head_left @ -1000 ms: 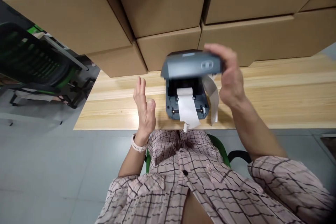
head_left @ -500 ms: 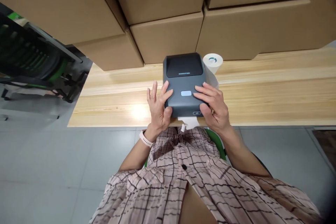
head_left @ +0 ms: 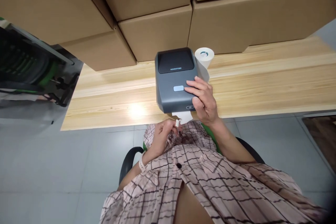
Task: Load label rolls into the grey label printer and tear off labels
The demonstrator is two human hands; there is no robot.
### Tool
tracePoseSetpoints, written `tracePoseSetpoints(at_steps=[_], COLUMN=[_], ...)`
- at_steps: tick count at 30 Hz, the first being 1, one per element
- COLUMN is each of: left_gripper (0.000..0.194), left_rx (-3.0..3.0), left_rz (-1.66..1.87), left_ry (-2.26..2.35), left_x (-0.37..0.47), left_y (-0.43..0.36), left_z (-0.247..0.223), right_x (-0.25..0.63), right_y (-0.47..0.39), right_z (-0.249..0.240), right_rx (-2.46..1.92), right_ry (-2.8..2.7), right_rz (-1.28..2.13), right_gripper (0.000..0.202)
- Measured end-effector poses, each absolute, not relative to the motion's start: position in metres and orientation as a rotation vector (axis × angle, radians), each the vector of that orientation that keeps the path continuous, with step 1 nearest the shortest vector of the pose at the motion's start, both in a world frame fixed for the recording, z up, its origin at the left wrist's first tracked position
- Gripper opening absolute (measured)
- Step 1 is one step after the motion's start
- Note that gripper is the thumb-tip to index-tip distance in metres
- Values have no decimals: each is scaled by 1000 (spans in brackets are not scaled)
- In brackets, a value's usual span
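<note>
A dark grey label printer (head_left: pixel 172 96) with a black window and a pale blue button stands at the table's near edge. White label paper (head_left: pixel 184 116) hangs from its front slot, with its end curled. Down at that curled end is my left hand (head_left: pixel 164 131), fingers closed on the paper; the fingertips are partly hidden. My right hand (head_left: pixel 206 99) lies on the printer's right front corner, fingers stretched over the top beside the button and thumb at the front edge. Behind that hand, a white paper roll (head_left: pixel 207 63) stands against the printer's right side.
Stacked cardboard boxes (head_left: pixel 157 35) line the back of the wooden table (head_left: pixel 110 101). A black and green chair (head_left: pixel 28 66) is off to the left. Below the front edge, my lap and a chair armrest (head_left: pixel 128 161) sit close to the table.
My left hand has left the printer's left side and come down to the paper end, closing on it. The right hand keeps its place on the printer. The view has shifted slightly.
</note>
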State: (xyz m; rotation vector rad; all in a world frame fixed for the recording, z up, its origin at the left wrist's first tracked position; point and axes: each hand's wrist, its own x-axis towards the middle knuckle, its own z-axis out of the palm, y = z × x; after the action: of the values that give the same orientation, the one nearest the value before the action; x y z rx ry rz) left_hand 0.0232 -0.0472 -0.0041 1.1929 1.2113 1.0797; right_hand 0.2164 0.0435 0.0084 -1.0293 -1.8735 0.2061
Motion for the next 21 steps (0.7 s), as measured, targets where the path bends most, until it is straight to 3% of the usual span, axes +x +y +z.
tracePoseSetpoints(at_steps=[4,9,12,17,21], left_gripper=[63,40,36,49,57], left_rx=[767,730,841,995,1150], left_rz=[870,1024,1095,1038,1298], left_ry=[1009,1069,1151,1214,1329], left_x=[43,58,59,47,19], left_y=[-32,-21,-25,-30,-36], left_z=[15,13,6,2,2], right_x=[216,221,222,221,227], right_y=[45,44,44,52,54], right_z=[9,16,28,44,44], right_rx=[-975,-975,-985,-1054,-1008], right_ry=[-1862,-1918,-2007,-2200,-2213], right_rz=[202,199,97,-25,75], right_gripper=[44,46,52,39,41])
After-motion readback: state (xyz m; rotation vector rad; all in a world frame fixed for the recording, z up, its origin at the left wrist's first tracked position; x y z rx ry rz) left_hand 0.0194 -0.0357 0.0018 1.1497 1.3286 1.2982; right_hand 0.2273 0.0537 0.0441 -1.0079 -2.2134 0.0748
